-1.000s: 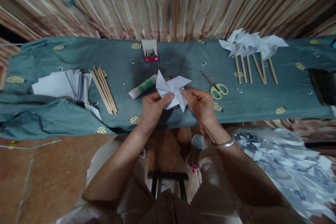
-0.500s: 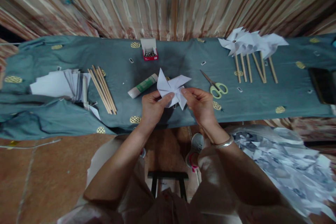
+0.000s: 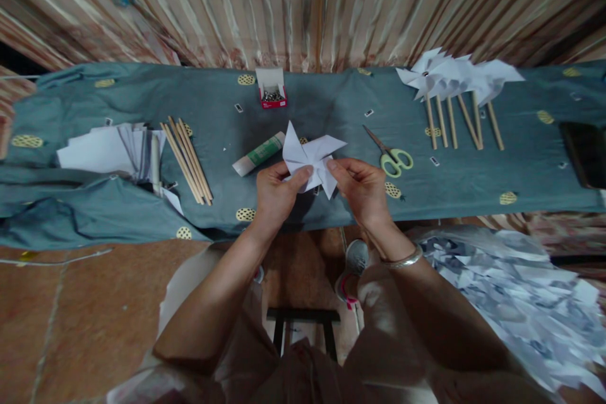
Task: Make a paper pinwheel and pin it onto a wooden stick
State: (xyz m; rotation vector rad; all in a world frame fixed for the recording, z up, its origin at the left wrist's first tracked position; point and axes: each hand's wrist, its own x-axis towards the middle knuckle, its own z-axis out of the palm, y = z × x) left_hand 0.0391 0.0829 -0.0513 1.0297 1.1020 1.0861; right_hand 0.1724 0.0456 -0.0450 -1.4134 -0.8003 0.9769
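Note:
A white folded paper pinwheel [image 3: 310,154] is held above the near edge of the table covered in blue-grey cloth [image 3: 331,107]. My left hand [image 3: 274,192] pinches its lower left part between thumb and fingers. My right hand [image 3: 362,188] pinches its lower right part. A glue stick [image 3: 258,153] lies just left of the pinwheel. Green-handled scissors [image 3: 391,154] lie just right of my right hand. A small red box of pins [image 3: 272,93] stands open behind the pinwheel.
Several wooden sticks [image 3: 187,161] and a stack of white paper [image 3: 111,151] lie at the left. Finished pinwheels on sticks [image 3: 454,91] lie at the far right. A dark phone [image 3: 584,151] sits at the right edge. Paper scraps [image 3: 516,303] pile on the floor.

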